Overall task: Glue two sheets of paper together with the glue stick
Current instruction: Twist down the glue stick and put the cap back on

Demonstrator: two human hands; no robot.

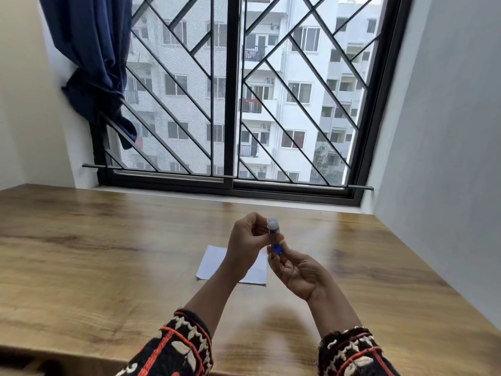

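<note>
Gripping glue stick [273,231]: left hand [246,240] above, right hand [296,270] below.

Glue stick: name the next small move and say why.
Probably pull the translucent cap off with the left hand while the right hand steadies the blue base. The glue stick is held upright in both hands with its cap apparently still on, and the white paper lies flat on the wooden table beneath.

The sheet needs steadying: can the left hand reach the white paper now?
Probably yes: the white paper lies on the table under the left hand, nothing between, but that hand grips the glue stick.
</note>
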